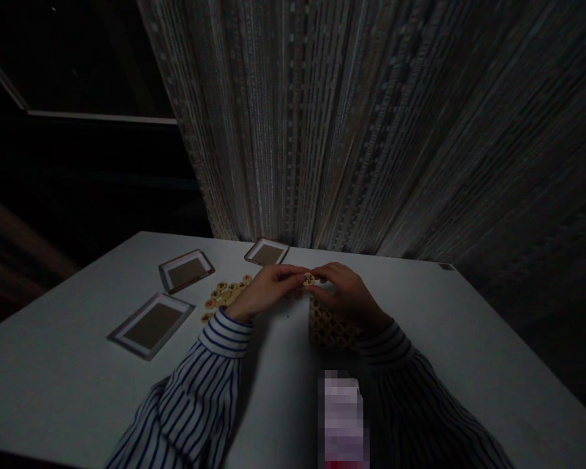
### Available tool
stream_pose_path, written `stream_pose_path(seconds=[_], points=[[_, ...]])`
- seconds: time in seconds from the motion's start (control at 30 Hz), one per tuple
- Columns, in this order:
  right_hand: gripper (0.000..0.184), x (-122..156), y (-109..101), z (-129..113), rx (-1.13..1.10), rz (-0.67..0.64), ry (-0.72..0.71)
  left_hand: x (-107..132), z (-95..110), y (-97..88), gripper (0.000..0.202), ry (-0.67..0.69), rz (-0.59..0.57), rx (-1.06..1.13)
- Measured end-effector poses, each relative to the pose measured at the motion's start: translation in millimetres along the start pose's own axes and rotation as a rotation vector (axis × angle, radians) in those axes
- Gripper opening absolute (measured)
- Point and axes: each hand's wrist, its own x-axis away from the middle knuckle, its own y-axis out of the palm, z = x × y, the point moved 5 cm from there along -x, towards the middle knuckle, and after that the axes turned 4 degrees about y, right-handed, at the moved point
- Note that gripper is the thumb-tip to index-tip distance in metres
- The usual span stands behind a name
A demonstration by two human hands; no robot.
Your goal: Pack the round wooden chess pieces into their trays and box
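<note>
A round, pale Chinese chess piece with a dark character is held up above the table between both hands. My left hand pinches it from the left with thumb and fingers. From the other side, the fingers of my right hand close on the same piece. Below my right hand stands a block of stacked chess pieces, in rows, its right part hidden by that hand and the sleeve. Loose chess pieces, with red and dark characters, lie beyond my left wrist, partly covered by it.
Two flat rectangular frames or trays lie on the left, a nearer one and a farther one. A third tray is at the back edge of the white table. String curtains hang behind. A blurred patch covers something in front.
</note>
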Motion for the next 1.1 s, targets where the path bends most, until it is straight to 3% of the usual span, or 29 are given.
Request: stream_pose_path(seconds=[0.3, 0.57, 1.1], points=[[0.019, 10.3, -10.1, 9.1, 0.07, -0.046, 0.013, -12.2, -8.2, 22.0, 0.026, -0.06, 0.128, 0.119], [0.018, 17.7, -16.6, 20.2, 0.086, -0.122, 0.03, -21.9, -12.5, 33.7, 0.024, -0.063, 0.165, 0.09], [0.022, 32.5, -24.5, 40.3, 0.113, -0.132, 0.064, -37.4, -19.1, 47.1, 0.023, -0.034, 0.023, 0.069]])
